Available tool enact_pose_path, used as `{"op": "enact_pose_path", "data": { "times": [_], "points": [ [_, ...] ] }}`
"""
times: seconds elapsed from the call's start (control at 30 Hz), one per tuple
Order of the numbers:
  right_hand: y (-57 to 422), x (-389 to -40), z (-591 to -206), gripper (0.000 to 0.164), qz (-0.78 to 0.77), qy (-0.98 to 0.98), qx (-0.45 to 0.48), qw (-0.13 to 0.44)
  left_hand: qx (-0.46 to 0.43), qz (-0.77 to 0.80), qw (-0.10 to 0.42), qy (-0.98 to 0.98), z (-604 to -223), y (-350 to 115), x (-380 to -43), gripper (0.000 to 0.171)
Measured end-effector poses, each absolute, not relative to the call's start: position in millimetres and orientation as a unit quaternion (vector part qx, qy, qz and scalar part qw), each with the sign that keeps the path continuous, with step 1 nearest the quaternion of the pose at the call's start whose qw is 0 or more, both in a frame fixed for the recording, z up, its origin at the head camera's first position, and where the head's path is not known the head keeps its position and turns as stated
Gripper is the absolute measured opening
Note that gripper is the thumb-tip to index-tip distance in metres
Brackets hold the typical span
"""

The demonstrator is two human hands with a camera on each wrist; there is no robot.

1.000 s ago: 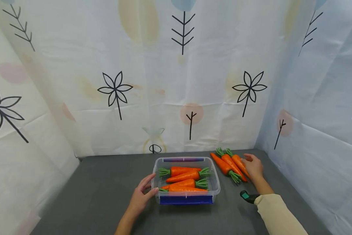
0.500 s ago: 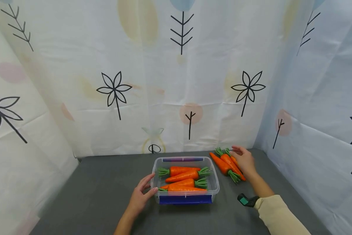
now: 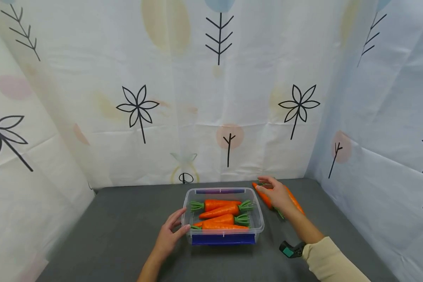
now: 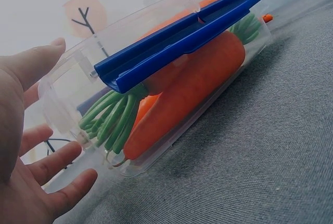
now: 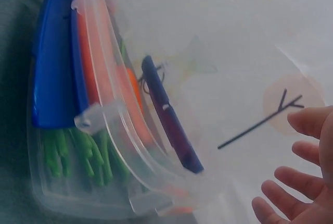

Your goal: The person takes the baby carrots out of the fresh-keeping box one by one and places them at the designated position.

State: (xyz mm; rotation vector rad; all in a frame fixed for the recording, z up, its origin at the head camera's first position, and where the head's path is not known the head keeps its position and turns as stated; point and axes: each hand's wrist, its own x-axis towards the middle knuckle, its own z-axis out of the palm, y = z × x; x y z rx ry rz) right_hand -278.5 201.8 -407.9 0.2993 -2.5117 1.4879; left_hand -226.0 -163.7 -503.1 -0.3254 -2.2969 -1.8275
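Patterned cloth (image 3: pixel 183 90) backs a grey tabletop (image 3: pixel 133 223), where loose carrots (image 3: pixel 264 199), likely light, firm and slick, best gripped mid-body, lie beside the clear blue-latched container (image 3: pixel 259 217) beneath the right hand (image 3: pixel 279 196), fingers spread and empty, the left hand (image 3: pixel 169 235) loosely spread at the container's side.

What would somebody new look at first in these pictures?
Probably the bright orange carrots lying in a clear box on the gray table. Next might be the blue clip on the box's near side. Then maybe the left hand at the box's left side, and the right hand over more carrots right of it.
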Motion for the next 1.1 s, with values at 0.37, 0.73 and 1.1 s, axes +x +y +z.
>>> {"op": "enact_pose_path", "data": {
  "times": [0.37,0.73,1.1],
  "points": [
    [173.3,-276.8,-405.8,0.044,0.492,-0.850,0.185,0.028,-0.104,-0.615,0.078,-0.778,-483.1,-160.8,-214.7,0.053],
    [147.2,-272.5,-408.1,0.055,0.480,-0.840,0.218,-0.127,-0.123,-0.612,0.103,-0.775,-470.2,-156.4,-205.0,0.051],
    [134.7,-266.9,-413.0,0.063,0.428,-0.845,0.223,-0.231,-0.116,-0.609,0.090,-0.779,-474.9,-158.8,-209.3,0.052]
  ]
}}
